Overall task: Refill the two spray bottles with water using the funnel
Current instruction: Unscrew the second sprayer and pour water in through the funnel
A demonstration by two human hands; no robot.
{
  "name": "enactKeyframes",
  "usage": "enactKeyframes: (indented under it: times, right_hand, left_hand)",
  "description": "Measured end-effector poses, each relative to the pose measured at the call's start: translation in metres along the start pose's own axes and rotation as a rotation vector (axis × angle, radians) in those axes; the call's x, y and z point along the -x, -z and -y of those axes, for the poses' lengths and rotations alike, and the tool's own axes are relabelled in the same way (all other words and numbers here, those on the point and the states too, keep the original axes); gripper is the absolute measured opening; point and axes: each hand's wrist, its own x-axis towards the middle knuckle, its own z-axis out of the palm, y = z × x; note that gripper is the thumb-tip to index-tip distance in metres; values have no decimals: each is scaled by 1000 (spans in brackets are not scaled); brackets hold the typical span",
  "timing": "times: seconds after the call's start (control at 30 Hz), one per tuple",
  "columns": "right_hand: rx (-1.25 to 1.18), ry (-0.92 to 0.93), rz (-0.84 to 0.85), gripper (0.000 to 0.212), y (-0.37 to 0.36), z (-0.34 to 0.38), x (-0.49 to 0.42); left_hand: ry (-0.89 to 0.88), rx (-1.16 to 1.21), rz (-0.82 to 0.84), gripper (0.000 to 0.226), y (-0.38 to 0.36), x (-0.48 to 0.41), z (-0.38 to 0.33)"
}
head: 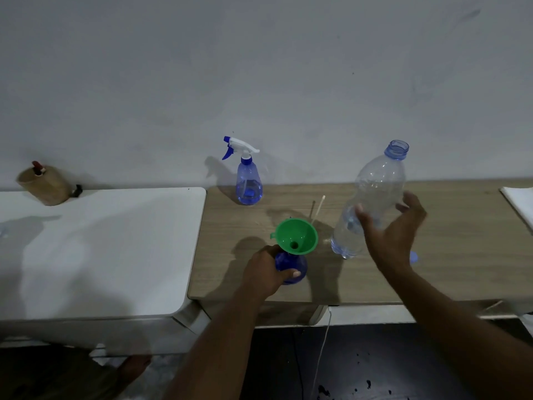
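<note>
On the wooden table (461,255), my left hand (264,274) grips a blue spray bottle (291,268) with its spray head off. A green funnel (297,236) sits in that bottle's neck. My right hand (393,229) wraps around the lower half of a clear, uncapped water bottle (375,186), thumb on its front. The water bottle leans to the right, its base on the table, with a little water at the bottom. A second blue spray bottle (248,183), with its white spray head on, stands by the wall and holds some water.
Two thin sticks (317,207) lie behind the funnel. A small blue cap (414,257) rests beside my right wrist. A white table (101,241) adjoins on the left, with a brown object (43,183) at its back. Something white (519,203) lies at the far right.
</note>
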Motion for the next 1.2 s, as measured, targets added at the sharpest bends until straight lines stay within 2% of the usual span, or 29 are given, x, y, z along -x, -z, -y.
enactKeyframes:
  times: [0.07, 0.1, 0.17, 0.23, 0.33, 0.4, 0.5, 0.6, 0.67, 0.77, 1.0, 1.2]
  right_hand:
    - [30, 182, -104, 82, 1, 0, 30]
    - [40, 282, -75, 77, 0, 4, 44]
    - [85, 453, 98, 76, -7, 17, 66]
    - [207, 561, 352, 81, -18, 35, 67]
    - [502, 579, 741, 93, -37, 60, 44]
    - [691, 592, 935, 95, -51, 70, 27]
    - [794, 633, 1068, 89, -64, 81, 11]
    - [752, 544, 1141, 98, -64, 86, 1]
    - [733, 506, 1164, 100, -59, 85, -4]
    - [678, 405, 1141, 85, -45, 74, -8]
    - [201, -43, 917, 62, -16, 3, 25]
    - [173, -187, 758, 70, -19, -47, 69]
  left_hand:
    - [2, -4, -6, 61, 1, -1, 1]
    - [6, -1, -7, 59, 2, 0, 0]
    - [4, 0, -7, 54, 2, 0, 0]
    - [-15, -35, -12, 50, 1, 0, 2]
    - [-33, -42, -36, 49, 2, 0, 2]
    - [-4, -40, -22, 53, 1, -3, 3]
    - [44, -29, 11, 64, -1, -5, 4]
    - [28, -60, 6, 66, -1, -8, 5]
    - [26, -87, 15, 65, -1, -8, 5]
    - [10, -87, 0, 62, -1, -6, 6]
    - [-75, -61, -34, 53, -3, -6, 10]
    - [-64, -63, -31, 64, -3, -7, 13]
